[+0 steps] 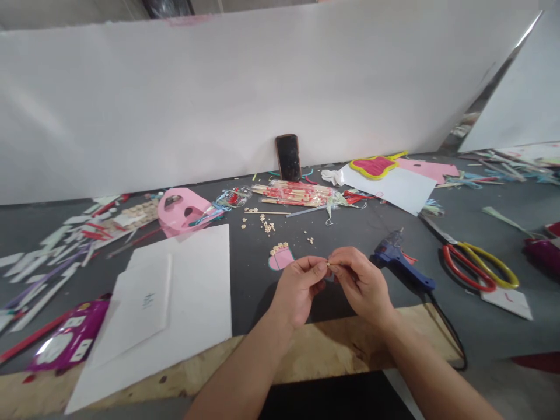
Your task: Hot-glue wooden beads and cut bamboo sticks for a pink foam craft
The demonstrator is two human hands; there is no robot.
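My left hand and my right hand meet over the grey table near its front edge. Both pinch a tiny pale bead-like piece between their fingertips, fingers closed. Just beyond my left hand lies a small pink cut-out with a row of pale beads along its top. Loose pale beads are scattered farther back. A blue glue gun lies right of my right hand, its black cord trailing toward the table edge.
White paper sheets lie at the left. Red and yellow scissors sit at the right. A phone leans on the white backboard. A pack of sticks, a pink foam shape and paper scraps fill the back and left.
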